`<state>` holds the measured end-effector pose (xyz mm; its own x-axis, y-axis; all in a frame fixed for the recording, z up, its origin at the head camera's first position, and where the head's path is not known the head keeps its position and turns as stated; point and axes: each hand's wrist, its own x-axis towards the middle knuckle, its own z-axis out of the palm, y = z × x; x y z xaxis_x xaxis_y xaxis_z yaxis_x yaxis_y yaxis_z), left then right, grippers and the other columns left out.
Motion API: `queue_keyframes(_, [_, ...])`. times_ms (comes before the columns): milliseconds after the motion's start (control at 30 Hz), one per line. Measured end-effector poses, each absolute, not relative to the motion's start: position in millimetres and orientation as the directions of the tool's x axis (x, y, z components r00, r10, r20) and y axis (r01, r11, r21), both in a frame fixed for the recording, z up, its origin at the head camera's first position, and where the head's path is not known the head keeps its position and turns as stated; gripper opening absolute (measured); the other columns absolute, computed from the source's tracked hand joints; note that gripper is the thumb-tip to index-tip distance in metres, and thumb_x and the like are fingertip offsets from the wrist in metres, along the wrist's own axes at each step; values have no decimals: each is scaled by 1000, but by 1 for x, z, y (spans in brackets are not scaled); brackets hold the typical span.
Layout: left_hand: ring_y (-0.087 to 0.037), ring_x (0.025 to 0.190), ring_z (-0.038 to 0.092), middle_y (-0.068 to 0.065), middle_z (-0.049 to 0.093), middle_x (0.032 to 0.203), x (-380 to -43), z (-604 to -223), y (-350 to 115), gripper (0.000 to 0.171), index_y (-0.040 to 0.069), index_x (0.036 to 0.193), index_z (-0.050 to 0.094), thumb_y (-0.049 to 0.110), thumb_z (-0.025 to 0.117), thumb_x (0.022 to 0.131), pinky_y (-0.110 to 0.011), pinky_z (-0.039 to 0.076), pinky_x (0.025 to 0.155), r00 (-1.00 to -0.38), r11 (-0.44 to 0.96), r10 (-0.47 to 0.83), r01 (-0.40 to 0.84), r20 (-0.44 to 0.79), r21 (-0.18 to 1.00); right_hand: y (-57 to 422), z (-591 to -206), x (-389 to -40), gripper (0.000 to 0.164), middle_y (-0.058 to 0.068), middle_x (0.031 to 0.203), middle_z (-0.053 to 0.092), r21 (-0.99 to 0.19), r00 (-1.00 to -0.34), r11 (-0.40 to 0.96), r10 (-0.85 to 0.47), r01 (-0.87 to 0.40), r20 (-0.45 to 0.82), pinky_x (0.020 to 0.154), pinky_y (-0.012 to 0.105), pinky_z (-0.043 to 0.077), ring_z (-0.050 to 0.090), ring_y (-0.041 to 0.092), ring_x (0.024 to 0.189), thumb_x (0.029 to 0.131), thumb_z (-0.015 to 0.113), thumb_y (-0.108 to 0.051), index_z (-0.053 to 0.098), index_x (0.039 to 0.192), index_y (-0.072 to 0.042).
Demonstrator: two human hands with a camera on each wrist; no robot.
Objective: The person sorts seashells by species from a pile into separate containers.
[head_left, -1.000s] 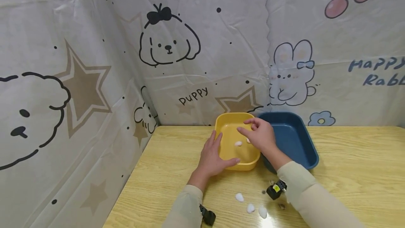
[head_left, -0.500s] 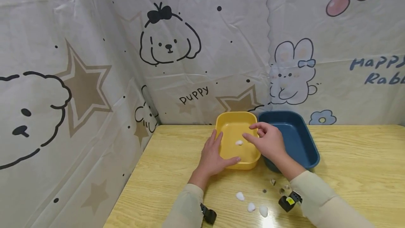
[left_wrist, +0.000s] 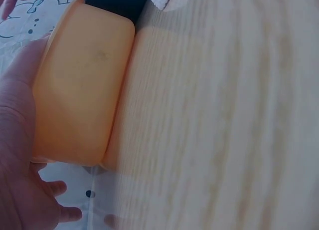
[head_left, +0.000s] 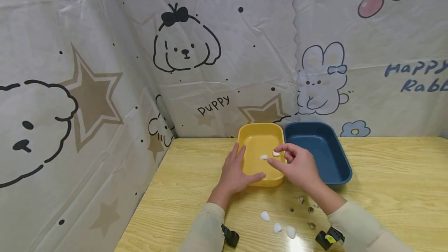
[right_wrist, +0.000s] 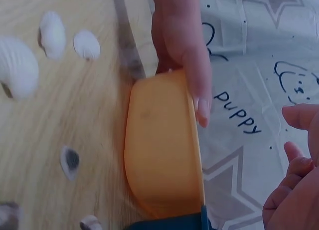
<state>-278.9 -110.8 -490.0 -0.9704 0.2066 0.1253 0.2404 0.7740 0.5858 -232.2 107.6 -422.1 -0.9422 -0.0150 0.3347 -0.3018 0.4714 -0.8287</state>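
Note:
My left hand rests at the near left corner of a yellow plastic tray, its fingers straight along the left side and its thumb over the near rim. In the left wrist view, the tray wall lies beside the palm. Over the tray's right side, my right hand has thumb and index finger apart, the other fingers bent. The right wrist view shows nothing between that thumb and index finger. Inside the tray are two small white seashells: one shell near the thumb tip, another shell right by the index fingertip.
A dark blue tray stands against the yellow one on its right. Several white seashells and several small dark shells lie on the wooden table nearer me. A patterned cloth hangs behind.
My right hand has drawn back to the right and toward me over the yellow tray. The shell by its index fingertip shows again after being covered. The left hand has stayed in place.

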Motion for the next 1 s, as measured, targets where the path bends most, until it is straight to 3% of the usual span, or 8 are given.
queue_keyframes(267, [-33, 149, 14, -1, 7, 167, -278, -488, -110, 118, 20, 161, 23, 77, 72, 70, -57, 21, 113, -966, 772, 215, 257, 141, 581, 107, -423, -210, 28, -2, 62, 32, -862, -950, 406, -57, -304, 307, 45, 26, 27, 31, 13, 50, 79, 88, -25, 71, 97, -12])
queue_keyframes(500, [-32, 148, 15, -2, 8, 167, -278, -487, -111, 118, 19, 160, 24, 76, 73, 70, -58, 22, 113, -963, 768, 218, 271, 161, 581, 108, -428, -194, 29, -4, 62, 32, -873, -956, 391, -82, -290, 280, 49, 26, 32, 38, 13, 53, 77, 89, -23, 70, 95, -11])
queue_keyframes(1000, [-32, 148, 16, -1, 9, 166, -277, -489, -111, 118, 20, 160, 24, 77, 73, 69, -56, 22, 113, -961, 758, 223, 277, 165, 590, 119, -448, -167, 27, -4, 64, 33, -891, -980, 407, -83, -201, 183, 48, 24, 29, 32, 9, 54, 76, 90, -23, 71, 93, -15])
